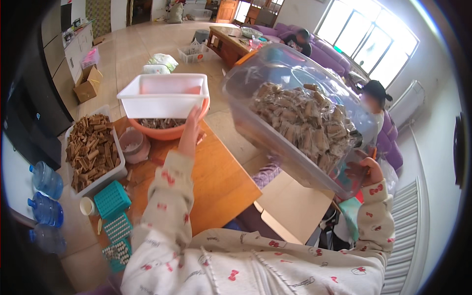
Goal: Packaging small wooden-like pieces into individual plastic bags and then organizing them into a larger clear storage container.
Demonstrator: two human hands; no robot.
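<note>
My right hand [365,169] grips the near right end of a large clear plastic bin [246,115]. The bin sits tilted at the right, with a heap of clear-wrapped brown pieces [307,123] inside. My left hand [189,130] reaches to the right side of a white rectangular tub [162,105] and an orange basin [160,133]. Its fingers are stretched out, and I cannot tell how firmly they touch. The white tub rests on the basin, where more wrapped pieces show under its near edge.
The wooden table [221,182] also holds a tub of loose brown pieces [92,152], a small pinkish container [134,145] and teal racks [112,199]. Water jugs [46,209] stand at left. An open cardboard box [292,204] is below the bin. Two people [376,98] are farther back.
</note>
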